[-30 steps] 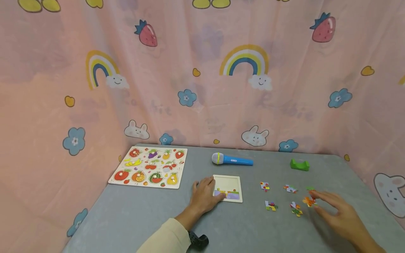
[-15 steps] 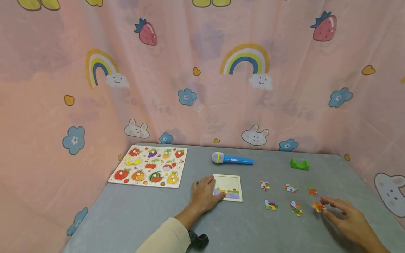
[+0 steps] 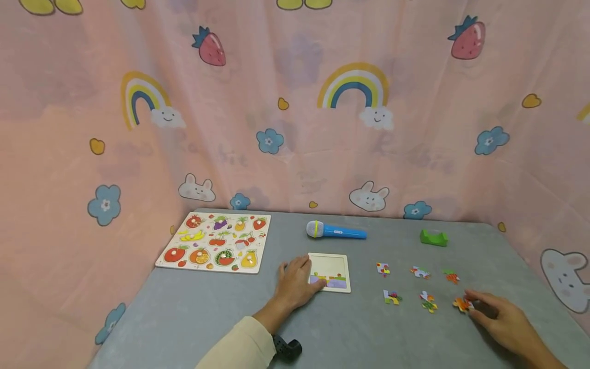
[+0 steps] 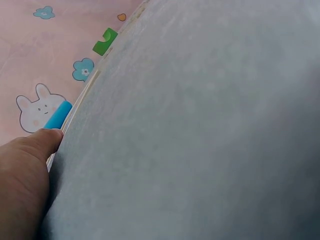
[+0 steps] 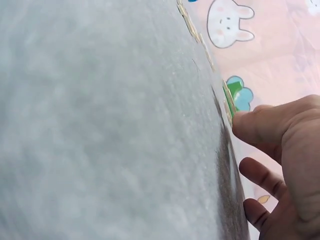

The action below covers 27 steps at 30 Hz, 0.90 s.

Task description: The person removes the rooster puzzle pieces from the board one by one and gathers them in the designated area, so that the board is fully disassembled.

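Observation:
My left hand [image 3: 295, 284] rests on the left side of a small square puzzle tray [image 3: 329, 264], with the thumb over its lower part. Purple and yellow pieces line the tray's bottom. My right hand [image 3: 502, 318] pinches an orange-and-yellow jigsaw piece [image 3: 461, 305] by its right side, between thumb and index finger, at the table. Beside it lie several loose jigsaw pieces in two rows, among them an orange-and-green piece [image 3: 451, 277] and a white-and-green piece [image 3: 428, 302]. In the right wrist view, the thumb [image 5: 255, 126] hides most of the held piece.
A fruit peg puzzle board [image 3: 209, 243] lies at the back left of the grey table [image 3: 359, 333]. Behind the tray is a blue toy microphone [image 3: 338, 230]. A green block [image 3: 434, 238] stands at the back right. A patterned pink curtain [image 3: 295, 169] hangs behind the table.
My right hand has moved right and slightly nearer with the orange-and-yellow piece, uncovering the orange-and-green piece behind it. The left hand stays on the tray.

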Available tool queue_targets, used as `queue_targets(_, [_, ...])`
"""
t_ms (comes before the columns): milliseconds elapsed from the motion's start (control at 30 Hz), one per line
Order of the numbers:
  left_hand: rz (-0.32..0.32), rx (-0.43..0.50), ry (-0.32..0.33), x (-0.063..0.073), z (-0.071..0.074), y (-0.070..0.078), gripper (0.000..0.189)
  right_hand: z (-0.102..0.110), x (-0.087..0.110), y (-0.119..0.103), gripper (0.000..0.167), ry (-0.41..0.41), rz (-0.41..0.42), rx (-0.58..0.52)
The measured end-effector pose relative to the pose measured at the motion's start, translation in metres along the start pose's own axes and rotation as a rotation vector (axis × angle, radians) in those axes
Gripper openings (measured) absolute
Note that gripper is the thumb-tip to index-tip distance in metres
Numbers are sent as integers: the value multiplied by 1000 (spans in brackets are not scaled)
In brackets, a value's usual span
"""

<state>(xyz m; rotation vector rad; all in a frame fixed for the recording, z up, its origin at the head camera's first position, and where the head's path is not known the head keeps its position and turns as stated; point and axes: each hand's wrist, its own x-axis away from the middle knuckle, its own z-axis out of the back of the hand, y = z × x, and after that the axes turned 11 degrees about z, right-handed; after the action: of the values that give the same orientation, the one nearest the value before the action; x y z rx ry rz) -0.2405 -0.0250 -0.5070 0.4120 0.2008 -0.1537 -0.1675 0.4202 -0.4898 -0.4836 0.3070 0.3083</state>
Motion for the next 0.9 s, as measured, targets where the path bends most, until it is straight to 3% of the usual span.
queue_targets(233, [7,-4,0,0,2,0,72,-5,0,1,43,51,32,38])
queue_targets(900, [15,13,-10,1,0,1,71,-1,2,5,44,-4,43,23])
